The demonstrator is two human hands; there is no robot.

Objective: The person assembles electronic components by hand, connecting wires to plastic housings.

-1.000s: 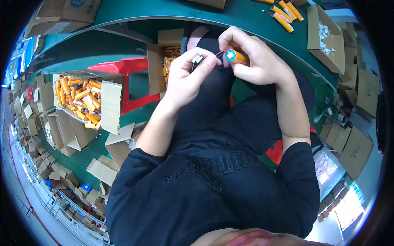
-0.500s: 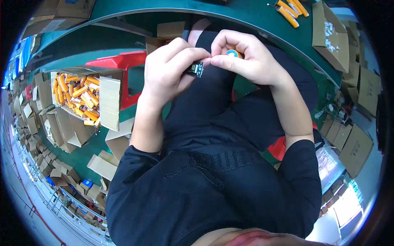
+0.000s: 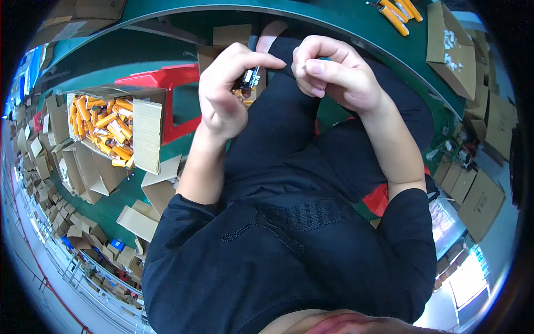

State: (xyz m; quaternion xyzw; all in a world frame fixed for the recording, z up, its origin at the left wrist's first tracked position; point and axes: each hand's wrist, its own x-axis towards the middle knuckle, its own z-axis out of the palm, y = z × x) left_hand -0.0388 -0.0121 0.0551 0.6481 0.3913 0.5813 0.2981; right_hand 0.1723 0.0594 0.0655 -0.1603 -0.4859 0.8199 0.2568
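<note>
My left hand [image 3: 222, 92] is closed around a small black module with a circuit-board face [image 3: 253, 77], its index finger stretched toward the right hand. A gap lies between the two hands, above my lap. In my right hand [image 3: 339, 72] the fingers are curled, thumb pressed to the index finger. They hide nearly all of an orange cylindrical battery; only a sliver of its teal end [image 3: 326, 59] shows. Whatever lies at the pinching fingertips is too small to make out.
On the left stands an open cardboard box of orange batteries [image 3: 114, 131], beside a red stool [image 3: 181, 125]. The green table [image 3: 183, 16] ahead carries several orange batteries [image 3: 395, 21] and a box with small white parts [image 3: 445, 53] at right. More cardboard boxes [image 3: 83, 167] crowd the floor.
My hands, whose fingertips met before, have drawn apart. The left hand has turned, tilting the black module, and its index finger has straightened. The right hand has turned, hiding most of the battery.
</note>
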